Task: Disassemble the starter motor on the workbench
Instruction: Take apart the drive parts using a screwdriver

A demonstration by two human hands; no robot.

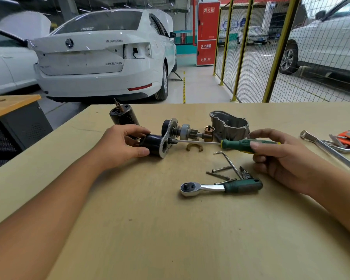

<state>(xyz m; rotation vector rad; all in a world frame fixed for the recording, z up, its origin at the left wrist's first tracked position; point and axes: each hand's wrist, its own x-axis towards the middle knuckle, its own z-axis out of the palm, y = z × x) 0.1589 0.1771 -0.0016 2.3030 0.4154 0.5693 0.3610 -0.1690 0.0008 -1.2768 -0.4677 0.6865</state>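
The starter motor (166,138) lies partly taken apart on the wooden workbench (150,229). My left hand (121,146) grips its black solenoid cylinder against the grey metal end plate. My right hand (279,156) holds a green-handled screwdriver (238,145); its thin shaft runs left and its tip sits at a screw on the end plate. The pinion gear and shaft (190,133) stick out to the right of the plate. A black motor body (123,116) stands behind my left hand.
A grey aluminium nose housing (229,123), a brass bush (209,131) and a brass fork piece (194,147) lie behind the screwdriver. A ratchet (220,186), an Allen key (228,161) and loose bolts (220,172) lie nearer me. Hex keys (348,140) and a long metal bar (331,150) lie at right.
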